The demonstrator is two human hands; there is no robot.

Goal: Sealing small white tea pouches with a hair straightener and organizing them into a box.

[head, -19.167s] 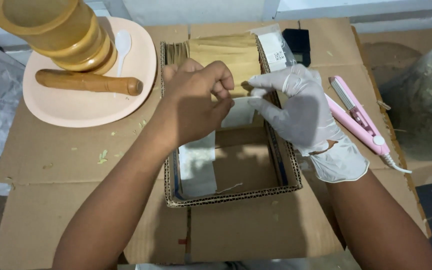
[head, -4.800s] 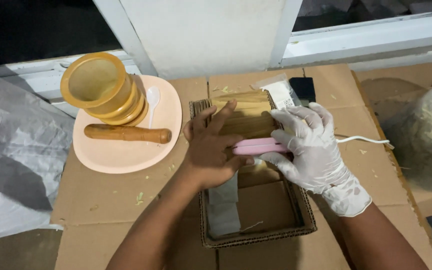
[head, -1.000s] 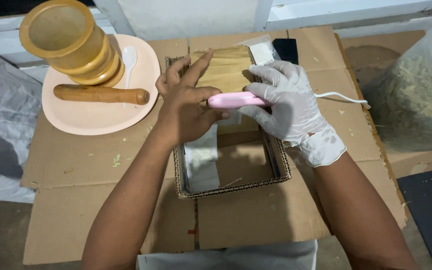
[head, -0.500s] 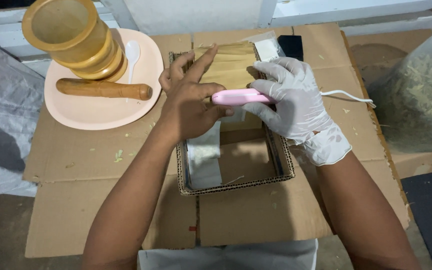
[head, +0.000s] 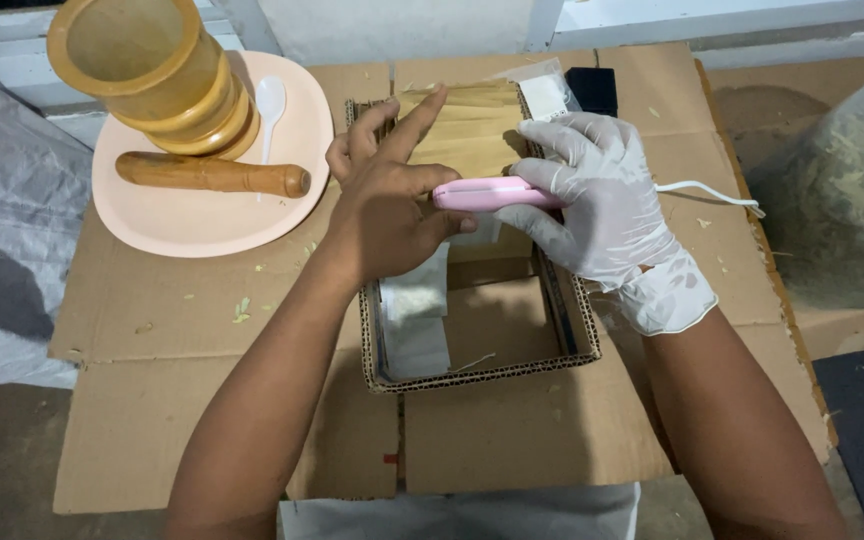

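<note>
The gloved right hand [head: 607, 205] grips a pink corded tool [head: 492, 193] over a cardboard tray [head: 482, 372]; the bare left hand [head: 387, 195] seemingly steadies its tip. At ten o'clock, a pink plate [head: 182, 220] carries a wooden pestle [head: 212, 175].
</note>
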